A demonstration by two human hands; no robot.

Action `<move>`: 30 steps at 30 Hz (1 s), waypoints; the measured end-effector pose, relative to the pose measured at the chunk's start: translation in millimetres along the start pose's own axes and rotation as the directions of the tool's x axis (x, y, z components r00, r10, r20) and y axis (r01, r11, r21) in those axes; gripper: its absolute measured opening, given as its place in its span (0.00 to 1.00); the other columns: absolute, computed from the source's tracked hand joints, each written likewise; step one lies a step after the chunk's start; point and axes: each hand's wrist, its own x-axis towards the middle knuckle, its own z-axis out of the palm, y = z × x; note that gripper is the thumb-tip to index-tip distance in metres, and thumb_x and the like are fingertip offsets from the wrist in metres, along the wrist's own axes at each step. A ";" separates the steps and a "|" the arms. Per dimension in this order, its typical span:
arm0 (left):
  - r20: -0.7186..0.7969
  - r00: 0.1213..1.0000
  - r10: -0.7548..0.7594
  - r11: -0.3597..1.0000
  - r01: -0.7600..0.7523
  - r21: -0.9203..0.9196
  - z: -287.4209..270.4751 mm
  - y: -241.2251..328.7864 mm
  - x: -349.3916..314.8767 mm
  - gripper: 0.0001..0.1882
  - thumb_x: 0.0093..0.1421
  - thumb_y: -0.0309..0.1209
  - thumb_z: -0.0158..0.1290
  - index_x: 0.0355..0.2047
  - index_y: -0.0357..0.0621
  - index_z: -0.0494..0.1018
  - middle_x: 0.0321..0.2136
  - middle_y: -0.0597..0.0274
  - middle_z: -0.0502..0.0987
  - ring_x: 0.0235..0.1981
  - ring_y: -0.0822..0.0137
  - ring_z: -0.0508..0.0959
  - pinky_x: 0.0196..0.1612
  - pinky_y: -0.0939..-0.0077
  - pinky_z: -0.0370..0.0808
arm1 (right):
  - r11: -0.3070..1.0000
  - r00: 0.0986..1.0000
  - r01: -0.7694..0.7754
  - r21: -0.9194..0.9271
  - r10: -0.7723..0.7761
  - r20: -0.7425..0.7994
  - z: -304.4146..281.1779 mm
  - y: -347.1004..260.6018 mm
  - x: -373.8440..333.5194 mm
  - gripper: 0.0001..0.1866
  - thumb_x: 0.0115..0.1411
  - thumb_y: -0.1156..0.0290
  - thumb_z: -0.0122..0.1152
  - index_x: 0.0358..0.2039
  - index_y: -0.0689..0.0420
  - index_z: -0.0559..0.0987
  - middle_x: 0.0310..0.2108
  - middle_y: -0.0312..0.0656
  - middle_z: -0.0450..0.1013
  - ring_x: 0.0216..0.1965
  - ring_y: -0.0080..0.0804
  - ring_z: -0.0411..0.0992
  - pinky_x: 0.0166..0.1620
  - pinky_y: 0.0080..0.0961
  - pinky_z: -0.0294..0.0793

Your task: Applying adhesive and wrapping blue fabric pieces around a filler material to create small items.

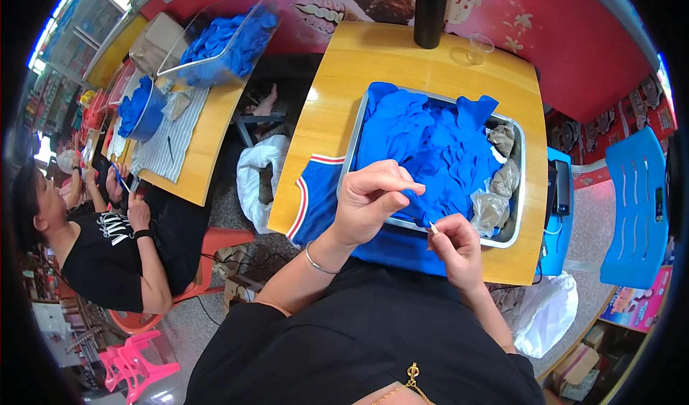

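My left hand (369,198) is closed in a pinch, a blue fabric-like piece showing at its fingertips. Lower and to the right, my right hand (459,253) pinches a small white stick-like thing (433,227) with a bit of blue at its upper end. Both hands hover over the near edge of a metal tray (518,211). Heaped in the tray are many thin blue pieces (430,139). Along its right side lie clear plastic bags (491,211) with beige contents I cannot make out.
The tray stands on a wooden table (359,57) with a black bottle (431,10) and a clear cup (479,48). Blue cloth with striped trim (308,200) hangs at the near left. A co-worker (108,254) sits left; a blue chair (634,204) stands right.
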 end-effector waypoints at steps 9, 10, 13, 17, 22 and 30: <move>-0.077 0.993 0.092 0.996 -0.093 -0.001 7.9 -1.8 -2.9 0.05 0.54 0.24 0.59 0.30 0.37 0.77 0.26 0.61 0.74 0.28 0.72 0.72 0.31 0.80 0.69 | 0.991 0.996 -0.086 0.106 0.083 0.032 9.6 -0.3 -5.4 0.07 0.63 0.70 0.52 0.36 0.60 0.71 0.22 0.36 0.68 0.18 0.14 0.60 0.20 0.11 0.54; -0.077 0.993 0.094 0.996 -0.094 -0.001 9.1 -1.3 -2.4 0.05 0.54 0.24 0.59 0.30 0.37 0.77 0.26 0.61 0.74 0.28 0.72 0.72 0.31 0.80 0.69 | 0.991 0.996 -0.086 0.105 0.083 0.033 10.8 0.0 -5.4 0.07 0.63 0.70 0.52 0.36 0.60 0.71 0.22 0.36 0.68 0.18 0.14 0.60 0.20 0.11 0.54; -0.084 0.991 0.108 0.993 -0.104 0.048 9.0 0.5 -1.6 0.10 0.53 0.32 0.60 0.31 0.37 0.78 0.21 0.64 0.68 0.25 0.69 0.70 0.25 0.80 0.66 | 0.979 0.995 -0.094 0.179 0.086 0.053 11.4 2.9 -5.5 0.06 0.63 0.71 0.52 0.36 0.60 0.71 0.22 0.37 0.68 0.19 0.15 0.61 0.21 0.11 0.56; 0.002 0.998 0.070 0.996 -0.070 0.056 1.1 8.5 -2.0 0.05 0.52 0.23 0.60 0.30 0.36 0.77 0.23 0.62 0.71 0.27 0.71 0.72 0.29 0.82 0.69 | 0.997 0.997 0.064 -0.037 -0.066 -0.037 4.9 -3.1 -5.3 0.03 0.60 0.78 0.54 0.35 0.63 0.74 0.26 0.37 0.71 0.26 0.20 0.69 0.28 0.15 0.67; -0.063 0.991 0.117 0.993 -0.115 0.027 8.2 8.3 -2.7 0.06 0.51 0.21 0.60 0.31 0.37 0.78 0.25 0.62 0.71 0.28 0.71 0.71 0.32 0.81 0.69 | 0.997 0.999 0.043 -0.070 -0.045 -0.028 8.5 -1.8 -12.3 0.04 0.60 0.78 0.54 0.35 0.63 0.74 0.28 0.38 0.71 0.27 0.20 0.70 0.31 0.16 0.69; -0.055 0.991 0.120 0.992 -0.118 0.033 7.3 8.6 -2.1 0.05 0.51 0.20 0.60 0.29 0.38 0.77 0.30 0.61 0.69 0.31 0.71 0.72 0.38 0.79 0.73 | 1.000 1.000 0.010 0.006 -0.010 0.012 15.4 -1.7 -10.7 0.06 0.63 0.71 0.51 0.37 0.61 0.71 0.21 0.36 0.69 0.17 0.13 0.58 0.19 0.11 0.53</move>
